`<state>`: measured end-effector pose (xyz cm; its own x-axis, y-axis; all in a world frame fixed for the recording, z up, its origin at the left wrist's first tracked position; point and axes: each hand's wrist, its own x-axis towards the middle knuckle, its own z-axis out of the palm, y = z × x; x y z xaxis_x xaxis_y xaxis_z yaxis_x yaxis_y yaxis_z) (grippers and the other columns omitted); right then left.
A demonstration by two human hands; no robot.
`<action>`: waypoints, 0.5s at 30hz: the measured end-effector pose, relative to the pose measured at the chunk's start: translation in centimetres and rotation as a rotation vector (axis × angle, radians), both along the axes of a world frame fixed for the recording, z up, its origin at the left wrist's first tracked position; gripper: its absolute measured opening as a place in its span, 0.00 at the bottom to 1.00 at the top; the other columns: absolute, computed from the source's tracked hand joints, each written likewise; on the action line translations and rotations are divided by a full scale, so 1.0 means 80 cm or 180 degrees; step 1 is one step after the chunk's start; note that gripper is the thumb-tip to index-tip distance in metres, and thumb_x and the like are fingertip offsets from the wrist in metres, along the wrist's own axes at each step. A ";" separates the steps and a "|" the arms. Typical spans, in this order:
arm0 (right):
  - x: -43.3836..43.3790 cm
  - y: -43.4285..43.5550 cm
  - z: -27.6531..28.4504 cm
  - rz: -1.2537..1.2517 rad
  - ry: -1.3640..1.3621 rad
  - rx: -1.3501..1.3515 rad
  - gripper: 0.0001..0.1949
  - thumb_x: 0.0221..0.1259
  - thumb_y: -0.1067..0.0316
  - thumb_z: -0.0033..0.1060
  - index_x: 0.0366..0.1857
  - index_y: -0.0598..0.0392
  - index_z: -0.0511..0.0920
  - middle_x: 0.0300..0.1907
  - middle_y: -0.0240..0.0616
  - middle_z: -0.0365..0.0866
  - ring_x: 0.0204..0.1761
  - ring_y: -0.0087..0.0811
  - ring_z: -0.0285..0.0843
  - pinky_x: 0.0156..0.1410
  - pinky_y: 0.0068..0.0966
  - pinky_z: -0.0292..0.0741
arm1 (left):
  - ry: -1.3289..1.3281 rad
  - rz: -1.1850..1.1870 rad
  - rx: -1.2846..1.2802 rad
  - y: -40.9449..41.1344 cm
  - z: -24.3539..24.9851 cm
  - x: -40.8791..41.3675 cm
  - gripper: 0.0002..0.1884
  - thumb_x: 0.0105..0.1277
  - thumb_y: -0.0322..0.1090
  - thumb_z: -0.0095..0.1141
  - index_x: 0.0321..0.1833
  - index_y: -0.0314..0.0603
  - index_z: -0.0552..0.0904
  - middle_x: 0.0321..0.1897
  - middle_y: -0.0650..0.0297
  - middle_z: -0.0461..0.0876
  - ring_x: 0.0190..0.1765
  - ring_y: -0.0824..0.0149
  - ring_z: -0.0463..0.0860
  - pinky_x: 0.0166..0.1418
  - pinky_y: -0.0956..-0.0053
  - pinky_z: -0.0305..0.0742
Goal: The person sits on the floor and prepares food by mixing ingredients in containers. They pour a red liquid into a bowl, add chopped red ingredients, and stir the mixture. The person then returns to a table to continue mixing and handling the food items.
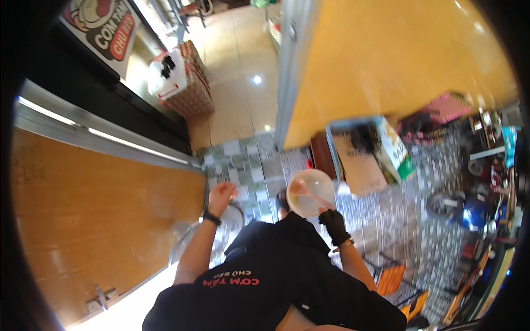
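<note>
My right hand (333, 225), in a black glove with the fingertips bare, grips the handle of a pink plastic ladle (311, 195). The hand is at the near right rim of a round whitish plastic tub (323, 182); whether it also holds the rim, I cannot tell. The ladle's bowl lies inside the tub, near its left wall. Apart from these, my left hand (222, 196) is bare, with a black band at its wrist. Its fingers are loosely bent, and nothing shows in them. A round, clear-sided object, perhaps a fan (198, 240), stands below and beside my left forearm.
Yellow panels flank a doorway, one on the left (103, 207), one on the right (372, 53). Right of the tub, a blue-rimmed crate (330, 136) holds cardboard. Beyond the doorway stands a patterned box (190, 101) under a white container (169, 74). A motorcycle (468, 209) is far right.
</note>
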<state>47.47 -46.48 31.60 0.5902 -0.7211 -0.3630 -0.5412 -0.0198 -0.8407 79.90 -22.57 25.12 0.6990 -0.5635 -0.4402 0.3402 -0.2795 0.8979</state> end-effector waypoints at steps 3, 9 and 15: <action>0.132 -0.071 -0.049 0.1345 -0.0209 -0.1214 0.15 0.65 0.56 0.56 0.29 0.58 0.78 0.20 0.32 0.76 0.23 0.23 0.73 0.30 0.23 0.70 | -0.0495 0.0327 0.0312 0.018 0.002 0.055 0.09 0.66 0.34 0.58 0.39 0.33 0.81 0.28 0.64 0.83 0.32 0.74 0.82 0.40 0.79 0.78; 0.447 -0.137 0.027 0.1447 -0.0680 0.0378 0.17 0.64 0.54 0.59 0.37 0.61 0.78 0.25 0.32 0.76 0.25 0.21 0.73 0.32 0.24 0.73 | -0.0360 0.0835 0.0802 0.015 -0.017 0.163 0.10 0.65 0.36 0.59 0.38 0.33 0.81 0.29 0.65 0.82 0.33 0.75 0.80 0.40 0.80 0.75; 0.673 -0.205 0.068 0.1405 -0.0748 0.0330 0.24 0.60 0.45 0.61 0.39 0.61 0.79 0.27 0.35 0.80 0.28 0.21 0.75 0.36 0.23 0.74 | 0.0962 0.1671 0.0681 -0.092 -0.062 0.431 0.10 0.65 0.39 0.60 0.37 0.38 0.80 0.27 0.65 0.81 0.25 0.77 0.77 0.23 0.83 0.68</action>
<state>101.28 -62.86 37.01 0.9047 -0.3519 -0.2403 -0.2961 -0.1138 -0.9483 114.38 -29.91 20.19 0.6856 -0.0579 -0.7257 0.7097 -0.1693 0.6839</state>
